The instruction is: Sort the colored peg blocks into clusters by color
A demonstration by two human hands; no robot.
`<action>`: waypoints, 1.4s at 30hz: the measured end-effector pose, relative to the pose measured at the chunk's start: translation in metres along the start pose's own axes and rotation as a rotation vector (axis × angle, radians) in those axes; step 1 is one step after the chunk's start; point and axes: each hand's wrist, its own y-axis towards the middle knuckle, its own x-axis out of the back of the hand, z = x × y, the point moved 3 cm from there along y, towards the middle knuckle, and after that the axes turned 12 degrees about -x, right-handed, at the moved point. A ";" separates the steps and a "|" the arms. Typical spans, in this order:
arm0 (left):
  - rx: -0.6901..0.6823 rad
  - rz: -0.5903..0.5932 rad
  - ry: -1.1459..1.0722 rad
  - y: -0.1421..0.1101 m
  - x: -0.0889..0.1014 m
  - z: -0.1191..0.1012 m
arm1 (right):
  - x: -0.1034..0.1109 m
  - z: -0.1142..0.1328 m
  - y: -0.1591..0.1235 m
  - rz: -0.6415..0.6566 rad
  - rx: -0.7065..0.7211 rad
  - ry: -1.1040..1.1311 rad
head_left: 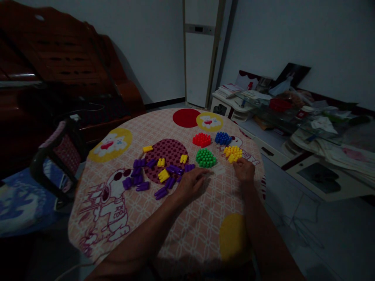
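Note:
Over the right part of the round table, my right hand [245, 170] pinches a yellow building block [233, 159] at the near edge of a yellow block cluster [233, 151]. My left hand [191, 182] hovers low beside loose purple blocks [142, 186], its fingers loosely stretched toward the right, with nothing seen in them. Just beyond it stands a green block cluster [206, 157]. Farther back are a red block cluster [202, 139] and a blue block cluster [223, 138]. Several loose yellow blocks [163, 175] lie among the purple ones.
A patterned cloth [140, 230] covers the table. A chair [55, 156] stands at the left, in front of a carved wooden sofa [58, 58]. To the right, a low cabinet [316, 175] carries papers, a cup [304, 112] and clutter. A tall white unit [199, 66] stands behind.

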 end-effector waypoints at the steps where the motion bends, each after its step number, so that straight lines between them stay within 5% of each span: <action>1: 0.007 -0.001 0.000 0.000 0.000 0.000 | 0.000 0.002 -0.001 -0.013 0.002 -0.020; 10: 0.005 0.009 0.011 0.000 0.000 0.000 | 0.001 0.012 -0.007 -0.079 -0.037 -0.295; 33: 0.023 0.038 0.013 -0.001 -0.001 0.003 | 0.000 0.012 -0.009 -0.088 -0.030 -0.352; 38: 0.059 -0.040 0.134 0.004 0.019 0.012 | 0.002 0.008 -0.012 -0.112 -0.010 -0.299; 42: 0.145 -0.199 0.332 0.006 0.059 0.026 | 0.001 0.005 -0.013 -0.125 0.013 -0.246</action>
